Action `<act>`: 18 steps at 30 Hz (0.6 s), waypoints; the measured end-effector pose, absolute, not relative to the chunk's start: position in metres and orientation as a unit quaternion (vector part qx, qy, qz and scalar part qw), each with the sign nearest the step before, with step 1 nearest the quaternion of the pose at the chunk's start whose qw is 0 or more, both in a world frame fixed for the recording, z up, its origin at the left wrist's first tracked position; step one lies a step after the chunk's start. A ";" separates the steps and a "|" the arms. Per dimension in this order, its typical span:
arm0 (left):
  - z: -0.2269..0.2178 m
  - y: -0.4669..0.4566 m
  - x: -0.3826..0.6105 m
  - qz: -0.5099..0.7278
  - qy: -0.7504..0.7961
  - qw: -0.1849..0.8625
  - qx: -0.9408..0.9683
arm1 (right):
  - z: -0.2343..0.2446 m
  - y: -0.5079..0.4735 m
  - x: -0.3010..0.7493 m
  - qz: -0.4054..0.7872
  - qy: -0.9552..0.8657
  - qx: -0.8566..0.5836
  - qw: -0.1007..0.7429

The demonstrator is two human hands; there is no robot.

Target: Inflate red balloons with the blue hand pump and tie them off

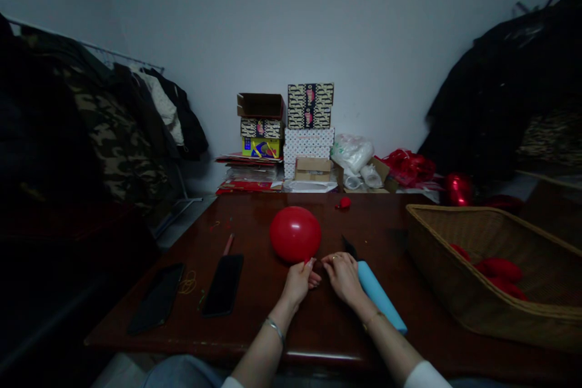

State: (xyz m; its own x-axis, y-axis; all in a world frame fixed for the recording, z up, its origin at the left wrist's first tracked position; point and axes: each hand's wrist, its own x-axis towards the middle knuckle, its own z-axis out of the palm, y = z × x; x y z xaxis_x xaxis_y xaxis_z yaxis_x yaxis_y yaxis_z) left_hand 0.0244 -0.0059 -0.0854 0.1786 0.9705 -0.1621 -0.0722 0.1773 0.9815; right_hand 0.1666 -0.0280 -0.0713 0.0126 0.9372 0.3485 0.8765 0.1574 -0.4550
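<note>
A blown-up red balloon (pixel 295 233) rests on the dark wooden table (pixel 273 327) in front of me. My left hand (pixel 300 280) pinches the balloon's neck just below it, fingers closed. Facing it, my right hand (pixel 342 274) is closed too, its fingertips meeting the left hand's at the neck. A light blue balloon pump (pixel 379 294) with a black nozzle lies on the table under and beside my right wrist.
Two dark phones (pixel 224 284) (pixel 157 305), a red pen (pixel 228 244) and yellow rubber bands (pixel 188 282) lie to the left. A wicker basket (pixel 482 297) holding red balloons stands at right. Stacked boxes (pixel 291 133) and bags line the far edge. A small red piece (pixel 344 202) lies beyond the balloon.
</note>
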 end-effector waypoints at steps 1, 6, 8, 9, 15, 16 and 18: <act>-0.086 -0.007 0.025 0.428 0.472 0.597 0.487 | -0.071 -0.029 0.164 0.072 -0.695 -0.646 0.306; -0.086 -0.006 0.022 0.432 0.473 0.520 0.565 | -0.071 -0.028 0.155 0.218 -0.660 -0.630 0.347; -0.083 -0.006 0.019 0.430 0.475 0.505 0.578 | -0.072 -0.026 0.153 0.292 -0.648 -0.607 0.356; -0.081 -0.005 0.018 0.427 0.477 0.505 0.579 | -0.072 -0.026 0.152 0.326 -0.642 -0.593 0.360; -0.072 -0.008 0.012 0.421 0.488 0.479 0.596 | -0.071 -0.039 0.146 0.432 -0.617 -0.528 0.394; -0.072 -0.008 0.012 0.420 0.489 0.471 0.602 | -0.070 -0.041 0.146 0.433 -0.616 -0.519 0.404; -0.072 -0.009 0.013 0.413 0.497 0.467 0.604 | -0.069 -0.043 0.146 0.423 -0.616 -0.507 0.429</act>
State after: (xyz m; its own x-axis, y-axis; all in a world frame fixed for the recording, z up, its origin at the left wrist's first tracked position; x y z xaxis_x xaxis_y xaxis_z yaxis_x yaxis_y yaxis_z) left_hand 0.0125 -0.0086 -0.0724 0.1652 0.9856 0.0349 0.2147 -0.0704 0.9741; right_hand 0.1463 -0.0434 -0.0686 -0.1163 0.9882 0.0992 0.2614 0.1269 -0.9569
